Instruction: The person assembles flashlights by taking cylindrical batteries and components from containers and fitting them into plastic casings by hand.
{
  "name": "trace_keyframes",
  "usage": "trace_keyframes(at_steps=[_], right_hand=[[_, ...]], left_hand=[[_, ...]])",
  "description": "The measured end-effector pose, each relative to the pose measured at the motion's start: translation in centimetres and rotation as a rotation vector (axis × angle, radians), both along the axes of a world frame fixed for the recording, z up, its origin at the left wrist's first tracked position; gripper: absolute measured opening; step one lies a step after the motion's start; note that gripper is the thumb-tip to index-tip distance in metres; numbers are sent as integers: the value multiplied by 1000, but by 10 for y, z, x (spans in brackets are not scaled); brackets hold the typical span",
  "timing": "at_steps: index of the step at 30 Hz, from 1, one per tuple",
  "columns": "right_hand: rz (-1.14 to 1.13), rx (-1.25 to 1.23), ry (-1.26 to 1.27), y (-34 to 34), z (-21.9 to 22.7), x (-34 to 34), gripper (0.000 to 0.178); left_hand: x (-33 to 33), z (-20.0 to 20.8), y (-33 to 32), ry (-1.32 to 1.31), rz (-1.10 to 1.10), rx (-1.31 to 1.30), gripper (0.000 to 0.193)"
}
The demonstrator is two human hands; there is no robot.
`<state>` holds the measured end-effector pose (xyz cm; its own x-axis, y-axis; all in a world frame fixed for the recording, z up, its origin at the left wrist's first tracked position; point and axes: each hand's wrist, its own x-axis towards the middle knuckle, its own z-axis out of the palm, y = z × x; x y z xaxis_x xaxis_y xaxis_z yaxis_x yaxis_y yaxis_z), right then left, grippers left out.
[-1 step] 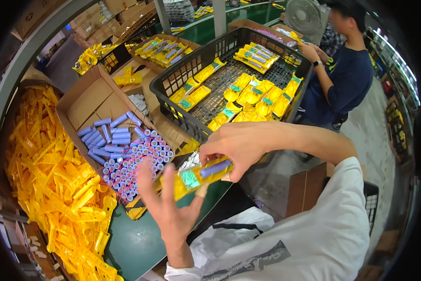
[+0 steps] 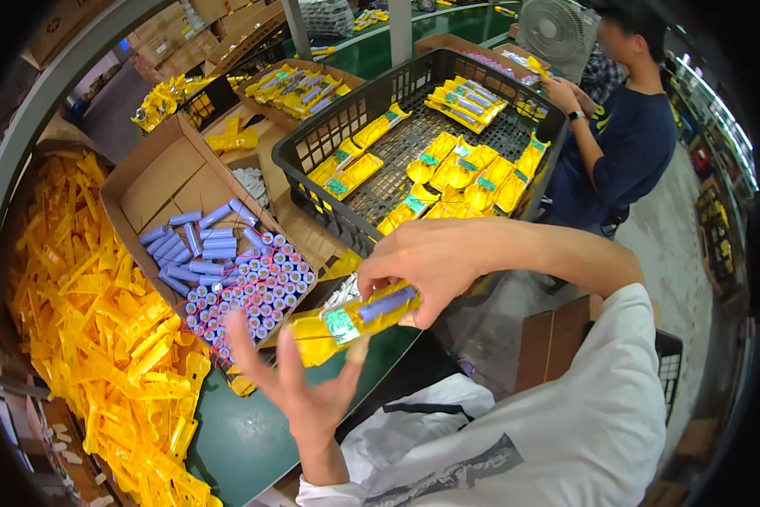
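A yellow plastic housing [image 2: 314, 336] is gripped at its right end by my right hand [image 2: 435, 258], fingers and thumb closed round it. In the housing sit a purple cylindrical battery cell [image 2: 388, 304] and a small green circuit board [image 2: 341, 326]. Spread fingers show on my left hand [image 2: 308, 393], just below and left of the housing's free end. Its thumb tip lies close to the housing's lower edge; whether it touches, I cannot tell. Beyond my hands stands an open cardboard box [image 2: 147, 156] of purple battery cells [image 2: 249, 283] with red wires.
A heap of yellow plastic shells [image 2: 101, 338] fills the left side. Ahead, a black plastic crate [image 2: 312, 152] holds several yellow assemblies [image 2: 464, 173]. The green tabletop [image 2: 236, 439] lies below my hands. At the right back, a person [image 2: 621, 144] stands beside a fan [image 2: 553, 29].
My left hand has shifted slightly left, its fingers moving off the front of the housing and showing more of its free end. My right hand keeps its hold almost unmoved.
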<state>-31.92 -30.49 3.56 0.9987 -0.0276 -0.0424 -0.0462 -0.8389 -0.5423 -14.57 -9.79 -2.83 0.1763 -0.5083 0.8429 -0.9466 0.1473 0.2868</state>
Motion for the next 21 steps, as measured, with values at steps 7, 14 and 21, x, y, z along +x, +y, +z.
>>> trace_keyframes(at_steps=[7,14,21], right_hand=[[-563,-187,-285,-172,55,-26,55],[-1056,-785,221,-404,-13,-177,52],[-1209,-831,100,-447,-105,-175,34]], left_hand=[[16,-95,85,299,73,339,57],[14,-134,113,329,394,621,31],[14,-140,116,284,499,606,32]])
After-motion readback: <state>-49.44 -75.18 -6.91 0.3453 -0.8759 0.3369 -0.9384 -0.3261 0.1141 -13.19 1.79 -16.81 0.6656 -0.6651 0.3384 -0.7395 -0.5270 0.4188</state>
